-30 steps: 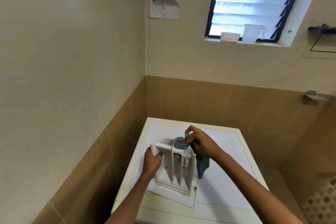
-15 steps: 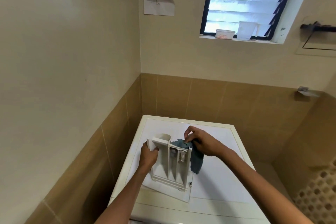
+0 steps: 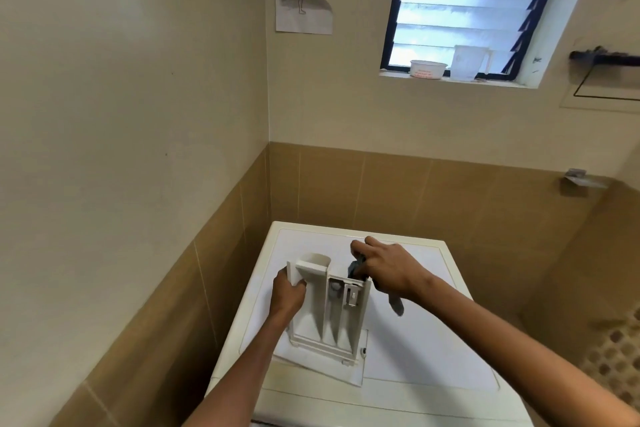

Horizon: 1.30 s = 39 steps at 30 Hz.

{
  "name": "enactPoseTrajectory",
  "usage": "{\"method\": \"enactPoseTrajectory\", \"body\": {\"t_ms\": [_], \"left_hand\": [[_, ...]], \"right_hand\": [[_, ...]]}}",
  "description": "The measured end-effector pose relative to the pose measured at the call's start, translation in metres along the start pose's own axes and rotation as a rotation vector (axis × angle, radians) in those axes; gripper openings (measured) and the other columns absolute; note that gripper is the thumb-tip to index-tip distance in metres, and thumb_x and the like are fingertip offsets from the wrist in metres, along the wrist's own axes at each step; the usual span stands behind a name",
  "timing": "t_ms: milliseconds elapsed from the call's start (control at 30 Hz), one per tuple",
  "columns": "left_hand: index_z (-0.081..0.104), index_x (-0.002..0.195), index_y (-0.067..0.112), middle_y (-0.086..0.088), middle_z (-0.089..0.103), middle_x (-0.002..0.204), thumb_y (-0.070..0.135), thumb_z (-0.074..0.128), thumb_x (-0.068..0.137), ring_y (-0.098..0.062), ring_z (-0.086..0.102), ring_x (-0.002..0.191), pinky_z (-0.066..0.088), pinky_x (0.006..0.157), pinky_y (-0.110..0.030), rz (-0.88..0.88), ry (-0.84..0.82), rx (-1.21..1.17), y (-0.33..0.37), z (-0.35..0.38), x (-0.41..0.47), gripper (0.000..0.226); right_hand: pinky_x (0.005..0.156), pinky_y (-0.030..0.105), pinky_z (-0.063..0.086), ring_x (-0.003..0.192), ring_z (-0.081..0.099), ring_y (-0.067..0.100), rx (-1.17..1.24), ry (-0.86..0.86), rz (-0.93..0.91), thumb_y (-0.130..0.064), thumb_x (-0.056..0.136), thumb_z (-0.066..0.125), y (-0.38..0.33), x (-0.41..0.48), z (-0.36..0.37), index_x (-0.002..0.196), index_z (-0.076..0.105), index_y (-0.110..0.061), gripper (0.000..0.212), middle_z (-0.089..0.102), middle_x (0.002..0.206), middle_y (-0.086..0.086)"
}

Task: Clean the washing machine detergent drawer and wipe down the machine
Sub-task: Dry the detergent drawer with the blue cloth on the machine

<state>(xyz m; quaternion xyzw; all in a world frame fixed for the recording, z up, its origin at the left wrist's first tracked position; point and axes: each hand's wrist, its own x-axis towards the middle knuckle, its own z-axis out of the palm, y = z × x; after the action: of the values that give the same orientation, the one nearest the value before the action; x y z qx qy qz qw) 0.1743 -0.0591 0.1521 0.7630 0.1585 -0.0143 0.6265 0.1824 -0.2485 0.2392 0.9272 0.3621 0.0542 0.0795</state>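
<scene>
A white detergent drawer [image 3: 327, 315] stands tilted on top of the white washing machine [image 3: 433, 350], its compartments facing me. My left hand [image 3: 287, 291] grips the drawer's upper left corner. My right hand [image 3: 384, 267] holds a blue-grey cloth [image 3: 356, 267] bunched against the drawer's upper right corner; a tail of the cloth [image 3: 396, 303] hangs below my wrist. Most of the cloth is hidden by that hand.
The machine sits in a corner between tiled walls [image 3: 214, 270]. A white tub [image 3: 427, 69] and a clear jug [image 3: 469, 62] stand on the window sill. A paper sheet [image 3: 303, 7] hangs on the wall. A perforated basket [image 3: 613, 357] is at the lower right.
My right hand has moved the cloth from inside the drawer's top compartments to its upper right corner. The left hand keeps its grip on the drawer.
</scene>
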Motion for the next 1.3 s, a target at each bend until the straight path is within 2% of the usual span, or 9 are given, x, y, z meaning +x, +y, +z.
{"method": "enactPoseTrajectory", "body": {"t_ms": [100, 233, 400, 567, 633, 767, 900, 1133, 1300], "left_hand": [[0.04, 0.135, 0.005, -0.018, 0.049, 0.135, 0.009, 0.056, 0.091, -0.034, 0.048, 0.123, 0.04, 0.103, -0.044, 0.014, 0.001, -0.016, 0.0, 0.001, 0.0, 0.047], [0.034, 0.138, 0.006, -0.016, 0.045, 0.139, 0.01, 0.055, 0.091, -0.034, 0.044, 0.128, 0.036, 0.106, -0.043, -0.003, 0.006, -0.027, 0.0, 0.003, -0.002, 0.051], [0.031, 0.141, 0.006, -0.016, 0.04, 0.143, 0.009, 0.055, 0.091, -0.035, 0.04, 0.131, 0.034, 0.109, -0.044, -0.04, 0.018, -0.028, -0.001, 0.002, -0.001, 0.055], [0.035, 0.139, 0.005, -0.017, 0.045, 0.139, 0.01, 0.056, 0.091, -0.034, 0.044, 0.128, 0.037, 0.107, -0.044, -0.015, 0.012, -0.013, 0.005, 0.005, 0.0, 0.052], [0.038, 0.137, 0.004, -0.019, 0.047, 0.137, 0.007, 0.056, 0.09, -0.034, 0.046, 0.126, 0.038, 0.105, -0.043, -0.005, 0.014, -0.001, 0.009, 0.007, 0.002, 0.05], [0.036, 0.137, 0.005, -0.017, 0.045, 0.139, 0.009, 0.055, 0.091, -0.034, 0.045, 0.127, 0.036, 0.106, -0.043, -0.006, 0.008, 0.033, 0.02, 0.012, 0.002, 0.05], [0.037, 0.137, 0.006, -0.016, 0.046, 0.139, 0.012, 0.055, 0.092, -0.033, 0.045, 0.126, 0.036, 0.106, -0.043, 0.004, 0.006, 0.055, 0.025, 0.013, 0.003, 0.049], [0.039, 0.136, 0.006, -0.017, 0.048, 0.137, 0.009, 0.055, 0.091, -0.033, 0.047, 0.124, 0.038, 0.104, -0.042, 0.019, -0.013, 0.063, 0.027, 0.013, 0.007, 0.048], [0.038, 0.136, 0.005, -0.017, 0.049, 0.135, 0.001, 0.053, 0.09, -0.033, 0.047, 0.124, 0.038, 0.104, -0.041, 0.038, -0.012, 0.081, 0.031, 0.016, 0.01, 0.049]], "right_hand": [[0.064, 0.026, 0.036, 0.107, 0.046, 0.018, 0.123, 0.01, 0.134, -0.004, 0.081, 0.051, 0.005, -0.002, -0.003, 0.105, 0.069, -0.022, 0.035, 0.048, 0.116, -0.002], [0.071, 0.022, 0.033, 0.107, 0.049, 0.016, 0.379, -0.04, 0.173, 0.003, 0.081, 0.048, 0.008, -0.001, -0.007, 0.099, 0.073, -0.017, 0.037, 0.052, 0.114, -0.001], [0.08, 0.022, 0.037, 0.108, 0.048, 0.02, 0.443, -0.129, 0.177, 0.009, 0.082, 0.046, 0.005, -0.001, -0.013, 0.104, 0.071, -0.01, 0.038, 0.05, 0.116, 0.007], [0.072, -0.003, 0.035, 0.092, 0.051, 0.014, 0.747, 0.25, 0.374, 0.018, 0.079, 0.04, 0.0, 0.003, -0.026, 0.092, 0.074, -0.001, 0.04, 0.052, 0.096, 0.004], [0.072, 0.001, 0.037, 0.091, 0.052, 0.014, 0.688, 0.261, 0.315, 0.012, 0.081, 0.044, -0.005, 0.004, -0.025, 0.094, 0.074, -0.003, 0.036, 0.052, 0.099, 0.006], [0.066, 0.023, 0.039, 0.1, 0.048, 0.017, 0.215, 0.156, 0.074, -0.017, 0.086, 0.05, -0.005, 0.001, -0.013, 0.102, 0.073, -0.025, 0.029, 0.049, 0.114, 0.003], [0.057, 0.021, 0.036, 0.09, 0.051, 0.016, 0.082, 0.152, 0.02, -0.038, 0.08, 0.031, -0.006, 0.005, -0.015, 0.099, 0.073, -0.033, 0.046, 0.053, 0.112, 0.003], [0.041, 0.019, 0.032, 0.066, 0.053, 0.013, -0.068, 0.197, -0.01, -0.042, 0.075, 0.039, -0.002, 0.001, -0.013, 0.085, 0.072, -0.044, 0.034, 0.06, 0.092, -0.004], [0.042, 0.014, 0.009, 0.062, 0.053, 0.014, -0.046, 0.299, 0.097, -0.04, 0.069, 0.041, 0.004, 0.002, -0.011, 0.066, 0.071, -0.036, 0.031, 0.057, 0.08, -0.005]]}}
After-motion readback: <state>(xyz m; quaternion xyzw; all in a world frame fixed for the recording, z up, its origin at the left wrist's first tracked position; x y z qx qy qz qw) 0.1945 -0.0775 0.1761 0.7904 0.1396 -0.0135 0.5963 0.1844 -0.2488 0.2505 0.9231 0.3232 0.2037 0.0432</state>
